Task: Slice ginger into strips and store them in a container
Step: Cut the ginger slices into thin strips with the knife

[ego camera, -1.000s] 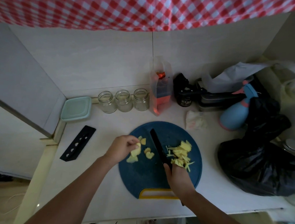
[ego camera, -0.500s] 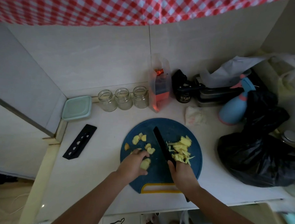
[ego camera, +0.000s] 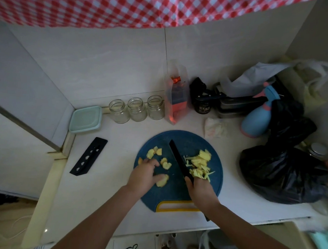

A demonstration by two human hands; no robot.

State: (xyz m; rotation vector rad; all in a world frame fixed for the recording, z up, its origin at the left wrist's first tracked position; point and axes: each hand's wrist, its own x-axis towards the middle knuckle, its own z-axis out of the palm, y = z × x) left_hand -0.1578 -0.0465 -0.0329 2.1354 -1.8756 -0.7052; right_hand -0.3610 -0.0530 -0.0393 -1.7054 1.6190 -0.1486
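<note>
Head camera, looking down on a white counter point(ego camera: 109, 188). A round blue cutting board point(ego camera: 187, 139) sits on it, with its yellow handle at the near edge. The right hand point(ego camera: 201, 190) wraps the handle of a black knife point(ego camera: 178, 159); the blade runs over the board's middle, tip pointing away. Right of the blade is a heap of ginger strips point(ego camera: 200, 162). Left of it are loose ginger slices point(ego camera: 154, 152). The left hand point(ego camera: 145, 175), fingers curled, pins one ginger piece point(ego camera: 163, 179) to the board. A mint-lidded container point(ego camera: 86, 119) sits closed at the far left, beside three open glass jars point(ego camera: 136, 109). A black knife sheath point(ego camera: 88, 156) lies left of the board.
</note>
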